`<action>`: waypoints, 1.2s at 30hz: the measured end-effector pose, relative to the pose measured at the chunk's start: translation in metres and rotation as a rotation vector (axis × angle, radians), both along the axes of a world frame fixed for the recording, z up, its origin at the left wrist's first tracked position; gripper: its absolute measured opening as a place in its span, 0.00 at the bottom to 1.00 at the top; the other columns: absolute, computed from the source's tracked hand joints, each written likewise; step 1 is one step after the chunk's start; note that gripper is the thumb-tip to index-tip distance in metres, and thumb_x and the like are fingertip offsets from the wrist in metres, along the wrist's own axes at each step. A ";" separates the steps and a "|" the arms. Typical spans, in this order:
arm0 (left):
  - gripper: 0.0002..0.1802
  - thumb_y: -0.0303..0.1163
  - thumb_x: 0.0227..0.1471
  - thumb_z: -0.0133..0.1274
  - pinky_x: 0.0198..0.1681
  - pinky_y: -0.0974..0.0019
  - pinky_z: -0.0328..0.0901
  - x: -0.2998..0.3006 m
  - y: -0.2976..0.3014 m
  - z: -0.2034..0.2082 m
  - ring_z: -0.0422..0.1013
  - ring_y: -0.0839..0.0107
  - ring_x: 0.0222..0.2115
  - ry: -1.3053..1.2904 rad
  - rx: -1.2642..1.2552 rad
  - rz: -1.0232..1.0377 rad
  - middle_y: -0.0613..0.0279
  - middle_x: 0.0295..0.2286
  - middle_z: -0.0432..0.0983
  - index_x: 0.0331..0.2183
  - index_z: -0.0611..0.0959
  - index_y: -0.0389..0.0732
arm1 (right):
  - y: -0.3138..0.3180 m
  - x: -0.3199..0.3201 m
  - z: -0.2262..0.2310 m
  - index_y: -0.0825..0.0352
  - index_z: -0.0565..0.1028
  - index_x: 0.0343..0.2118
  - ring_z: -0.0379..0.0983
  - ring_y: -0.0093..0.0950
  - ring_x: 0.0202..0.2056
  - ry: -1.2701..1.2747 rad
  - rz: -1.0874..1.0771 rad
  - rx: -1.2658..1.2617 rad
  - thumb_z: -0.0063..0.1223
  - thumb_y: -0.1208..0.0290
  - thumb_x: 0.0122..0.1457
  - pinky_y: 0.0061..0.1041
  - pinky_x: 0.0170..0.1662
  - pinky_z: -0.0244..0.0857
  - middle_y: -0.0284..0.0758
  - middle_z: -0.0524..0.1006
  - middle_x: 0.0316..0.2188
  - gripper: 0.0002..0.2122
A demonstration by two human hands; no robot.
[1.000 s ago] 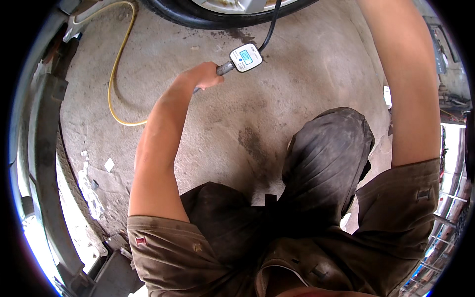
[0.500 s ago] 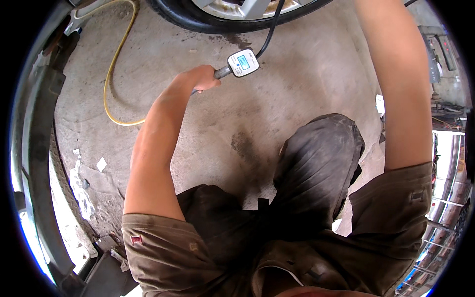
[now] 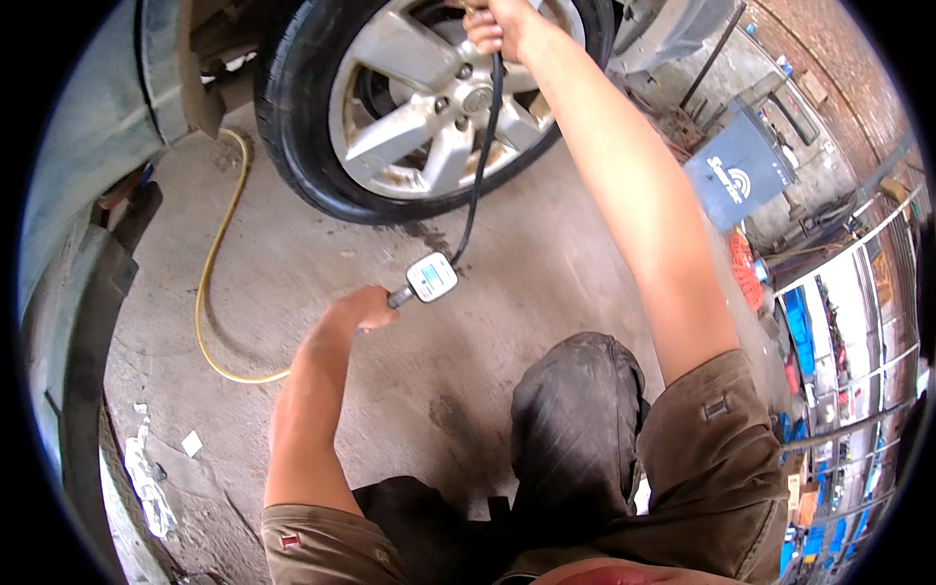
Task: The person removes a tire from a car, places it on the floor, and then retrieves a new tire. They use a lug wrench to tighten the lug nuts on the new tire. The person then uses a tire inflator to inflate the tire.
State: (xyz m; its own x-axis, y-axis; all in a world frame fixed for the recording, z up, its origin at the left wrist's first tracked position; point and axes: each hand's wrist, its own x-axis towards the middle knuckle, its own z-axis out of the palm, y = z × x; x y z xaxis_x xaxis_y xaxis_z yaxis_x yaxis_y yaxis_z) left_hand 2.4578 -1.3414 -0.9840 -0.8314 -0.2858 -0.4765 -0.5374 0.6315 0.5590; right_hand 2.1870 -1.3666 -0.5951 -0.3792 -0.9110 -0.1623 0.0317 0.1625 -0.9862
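My left hand (image 3: 370, 307) is closed round the grey handle of a digital tyre inflator gauge (image 3: 432, 277), held above the concrete floor. The gauge has a white square head with a small lit screen. From its head a black hose (image 3: 477, 185) runs up to my right hand (image 3: 502, 27), at the upper edge of the view. My right fingers are curled round the hose's brassy end fitting (image 3: 470, 5), in front of the wheel rim. Whether that fitting touches a valve cannot be seen. The wheel (image 3: 426, 117) has a silver spoked rim and a black tyre.
A yellow air hose (image 3: 203, 302) curves over the floor on my left, toward my left forearm. Vehicle bodywork (image 3: 97, 127) borders the far left. At right stand a grey-blue box (image 3: 739, 166), a red coiled hose (image 3: 746, 273) and a wire rack (image 3: 858, 390). Crumpled plastic (image 3: 148, 483) lies low left.
The view has tilted up, bringing more of the wheel and my right hand into sight. My left hand still holds the inflator gauge.
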 end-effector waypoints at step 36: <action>0.19 0.42 0.50 0.56 0.31 0.56 0.70 0.016 0.002 0.000 0.77 0.62 0.21 0.010 0.038 -0.021 0.54 0.20 0.79 0.36 0.82 0.36 | -0.003 0.020 0.007 0.52 0.60 0.19 0.44 0.15 0.10 0.011 -0.049 0.080 0.45 0.61 0.64 0.19 0.14 0.37 0.18 0.51 0.11 0.15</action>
